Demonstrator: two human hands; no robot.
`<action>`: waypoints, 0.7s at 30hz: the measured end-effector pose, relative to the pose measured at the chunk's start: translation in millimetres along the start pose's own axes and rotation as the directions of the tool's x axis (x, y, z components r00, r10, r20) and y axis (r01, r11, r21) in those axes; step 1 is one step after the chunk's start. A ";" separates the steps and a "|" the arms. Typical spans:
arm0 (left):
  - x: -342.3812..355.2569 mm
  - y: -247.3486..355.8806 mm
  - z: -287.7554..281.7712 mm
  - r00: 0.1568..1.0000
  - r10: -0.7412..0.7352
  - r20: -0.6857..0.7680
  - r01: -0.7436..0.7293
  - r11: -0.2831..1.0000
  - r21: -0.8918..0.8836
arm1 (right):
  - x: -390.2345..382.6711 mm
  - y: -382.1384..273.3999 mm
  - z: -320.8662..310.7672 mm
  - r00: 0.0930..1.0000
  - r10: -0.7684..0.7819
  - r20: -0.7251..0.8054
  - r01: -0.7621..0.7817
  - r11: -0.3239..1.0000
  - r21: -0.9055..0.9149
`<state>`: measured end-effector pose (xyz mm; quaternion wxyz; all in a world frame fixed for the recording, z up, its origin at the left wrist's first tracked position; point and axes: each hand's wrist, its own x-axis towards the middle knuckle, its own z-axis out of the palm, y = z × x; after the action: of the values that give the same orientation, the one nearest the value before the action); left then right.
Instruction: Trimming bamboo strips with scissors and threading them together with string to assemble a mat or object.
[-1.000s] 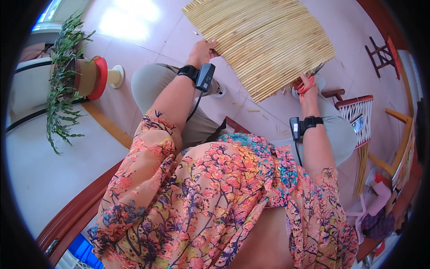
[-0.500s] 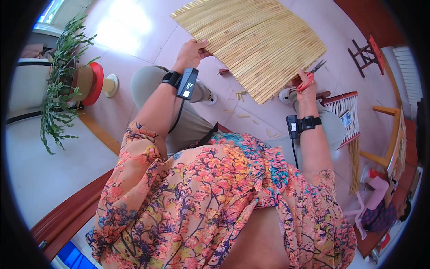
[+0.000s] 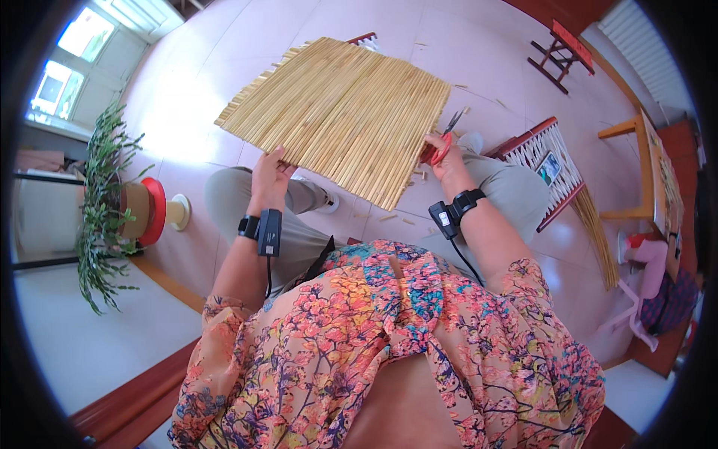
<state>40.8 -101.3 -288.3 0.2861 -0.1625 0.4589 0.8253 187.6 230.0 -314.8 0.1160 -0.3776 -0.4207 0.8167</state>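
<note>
A straw-coloured reed mat (image 3: 340,112) made of many stalks side by side is held out above my knees. Its far left edge is ragged with uneven stalk ends. My left hand (image 3: 271,179) grips the near left edge, with the thumb on top and the fingers partly hidden under it. At the mat's right edge my right hand (image 3: 446,159) is closed round red-handled scissors (image 3: 443,150). Their dark blades point up and away from me, beside the mat. Whether the right fingers also pinch the mat's edge is hard to tell.
Cut stalk bits (image 3: 387,218) lie scattered on the tiled floor. By my right knee stands a corded stool (image 3: 553,161) with a phone (image 3: 550,168) on it, near a bundle of long stalks (image 3: 596,236). A potted plant (image 3: 108,202) is at left, a folding stool (image 3: 561,56) far right.
The view has shifted, and the mat and both hands now appear lower and further left. More of the mat's far edge shows. Both hands keep their holds.
</note>
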 end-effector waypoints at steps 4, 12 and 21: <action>-6.0 -4.3 17.7 0.998 -0.051 0.026 0.053 0.996 -0.072 | -0.5 -1.4 -4.4 0.998 -0.046 0.039 0.040 0.989 0.141; 6.4 -29.4 -0.5 0.950 -0.214 0.226 0.235 0.969 -0.070 | 0.5 -17.9 -5.2 0.991 -0.086 0.105 0.042 0.928 0.370; -2.5 -7.9 -25.1 0.975 0.005 0.220 0.060 0.956 -0.286 | -15.4 -27.2 24.8 0.998 -0.059 -0.005 0.059 0.992 0.113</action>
<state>47.8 -120.1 -305.4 0.3191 -0.1176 0.2958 0.8927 177.0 224.2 -276.8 0.1615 -0.3585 -0.3848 0.8350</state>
